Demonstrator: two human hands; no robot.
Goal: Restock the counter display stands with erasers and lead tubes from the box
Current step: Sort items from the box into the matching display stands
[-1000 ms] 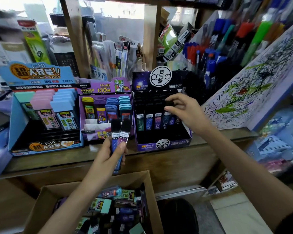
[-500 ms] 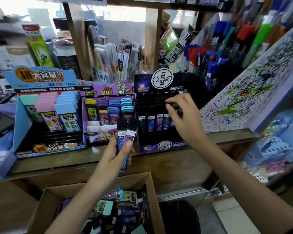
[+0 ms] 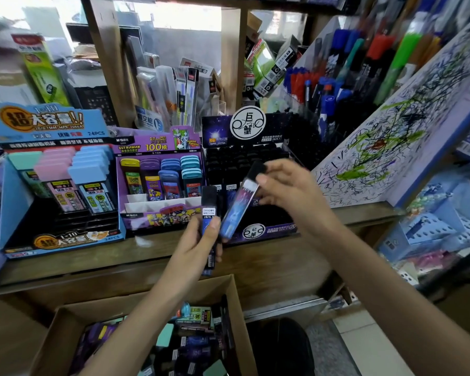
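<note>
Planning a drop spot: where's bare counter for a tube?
Narrow counter strip in front of the blue stand and purple stand; a patch right of the dark stand, below the scribble board. Behind the stands: crowded.

The counter (image 3: 269,267) is dull, smooth brown wood, like the far post (image 3: 103,63). The near box (image 3: 52,337) is matt brown cardboard. The upright tube (image 3: 209,210) and the tilted tube (image 3: 238,210) are glossy plastic with matt black caps. The blue stand (image 3: 8,202) on the left, the purple stand (image 3: 158,147) and the dark stand (image 3: 269,229) are glossy printed card. On the right, the scribbled sheet (image 3: 391,147) looks matt paper, the basket (image 3: 432,226) smooth plastic
</note>
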